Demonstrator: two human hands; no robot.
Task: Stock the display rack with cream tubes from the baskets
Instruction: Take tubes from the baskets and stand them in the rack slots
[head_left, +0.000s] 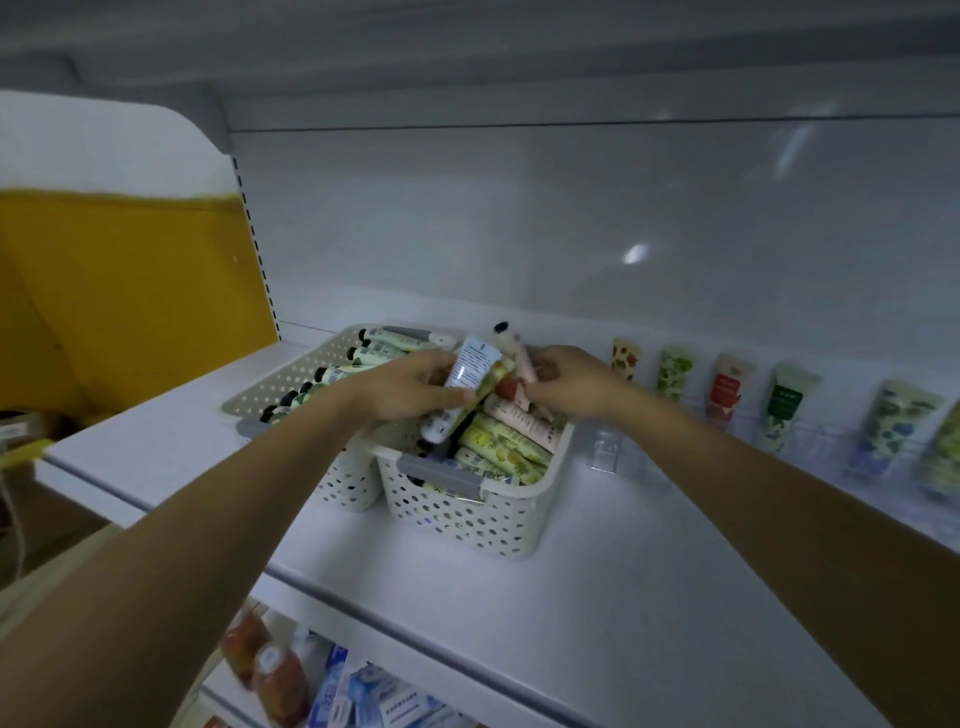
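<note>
- White plastic for both baskets: near basket (467, 514) and far basket (270, 384), touching side by side on the shelf (623, 597), both full of cream tubes.
- Left hand (410, 387) over the near basket, fingers curled round a small bunch of tubes (470, 371), white one in front, yellow-green one behind.
- Right hand (566, 382) just beside it, pinching a pink tube (514, 348) with a black cap, cap end up.
- Display rack (615, 454) off to the right along the back wall, made of clear plastic, with a row of standing tubes (675, 371) already in it, flat ends up.
- Looks like the picking-up step: gathering and sorting tubes over the basket before carrying them across.
- Seems to be a free clear slot at the rack's near end, just beside the near basket.
- Next move, most likely: carry the pink tube to the right, turn it cap down like the others, and slide it into that free slot.
- Tight hold needed on the bunch in the left hand on the way.
</note>
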